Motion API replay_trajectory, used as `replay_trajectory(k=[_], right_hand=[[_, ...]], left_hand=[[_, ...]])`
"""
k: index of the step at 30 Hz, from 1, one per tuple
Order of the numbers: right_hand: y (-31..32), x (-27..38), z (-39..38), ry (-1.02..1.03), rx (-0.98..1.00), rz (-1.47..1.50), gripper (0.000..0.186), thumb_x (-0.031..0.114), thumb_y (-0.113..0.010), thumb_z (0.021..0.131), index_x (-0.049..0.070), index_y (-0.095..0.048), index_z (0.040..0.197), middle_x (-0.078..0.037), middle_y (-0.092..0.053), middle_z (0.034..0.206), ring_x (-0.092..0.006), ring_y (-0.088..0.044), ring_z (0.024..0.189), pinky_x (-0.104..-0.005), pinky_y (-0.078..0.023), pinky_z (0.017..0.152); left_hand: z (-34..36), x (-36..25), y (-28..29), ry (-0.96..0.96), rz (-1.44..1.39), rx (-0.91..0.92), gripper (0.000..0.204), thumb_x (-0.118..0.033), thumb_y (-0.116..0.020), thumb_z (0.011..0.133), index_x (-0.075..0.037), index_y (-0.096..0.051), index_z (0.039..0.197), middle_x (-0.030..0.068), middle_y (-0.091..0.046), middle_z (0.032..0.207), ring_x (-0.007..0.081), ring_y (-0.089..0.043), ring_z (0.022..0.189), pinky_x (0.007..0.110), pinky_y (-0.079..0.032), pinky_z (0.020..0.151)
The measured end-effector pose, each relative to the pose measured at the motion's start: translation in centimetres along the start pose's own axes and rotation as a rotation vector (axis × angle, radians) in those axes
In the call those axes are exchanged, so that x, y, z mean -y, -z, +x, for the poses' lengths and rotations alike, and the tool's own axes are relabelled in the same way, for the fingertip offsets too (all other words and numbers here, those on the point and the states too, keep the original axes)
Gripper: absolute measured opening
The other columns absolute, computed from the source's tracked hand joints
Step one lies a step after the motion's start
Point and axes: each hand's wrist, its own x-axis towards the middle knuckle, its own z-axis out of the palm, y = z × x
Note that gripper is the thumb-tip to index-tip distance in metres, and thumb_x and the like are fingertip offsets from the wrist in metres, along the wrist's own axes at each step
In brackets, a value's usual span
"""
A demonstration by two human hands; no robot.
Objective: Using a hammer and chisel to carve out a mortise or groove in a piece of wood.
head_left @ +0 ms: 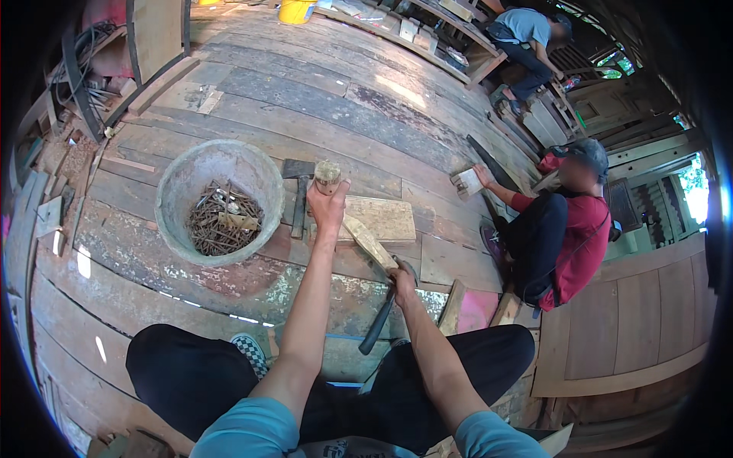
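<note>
While left hand (328,204) clamps wood strip's (366,238) top — right hand (402,284) grasps hammer (379,320) below.

Person seated on a worn plank floor (252,99), dark trousers, checkered shoe (250,353) near; left hand (328,206) closed round the far end of a short wooden stick (359,229) that slants toward the right hand (402,284), which grips a dark curved tool (379,324) at the stick's near end. Left of the hands, a grey bucket (183,183) of rusty nails (223,221), a hatchet (299,191) lying just beside it, and a pale board (385,217) under the stick. Right, a person in red (573,237) sits holding a small block (467,183); far right, another person in blue (527,30).
</note>
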Motion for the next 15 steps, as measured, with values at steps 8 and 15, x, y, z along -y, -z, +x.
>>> replay_trajectory(k=[8,15], right_hand=[[-4.0,-1.0,-3.2,-0.150,0.186,-0.184,0.032,0.010,-0.064,0.076,0.001,-0.056,0.106,-0.005,-0.063,0.083,-0.0150,-0.059,0.068,-0.0252,-0.044,0.062],[-6.0,-2.2,-3.9,-0.164,0.311,-0.072,0.019,0.012,-0.058,0.085,0.002,-0.056,0.102,-0.008,-0.066,0.088,-0.0121,-0.059,0.068,-0.0233,-0.047,0.061]], left_hand=[[0.3,0.1,0.5,0.032,-0.030,-0.049,0.018,-0.005,-0.066,0.071,-0.006,-0.050,0.062,-0.0001,-0.050,0.051,0.0078,-0.044,0.039,0.023,-0.033,0.036],[0.3,-1.6,0.3,0.133,-0.100,-0.033,0.018,-0.006,-0.065,0.072,-0.006,-0.050,0.061,0.0000,-0.049,0.051,0.0080,-0.044,0.039,0.024,-0.033,0.037]])
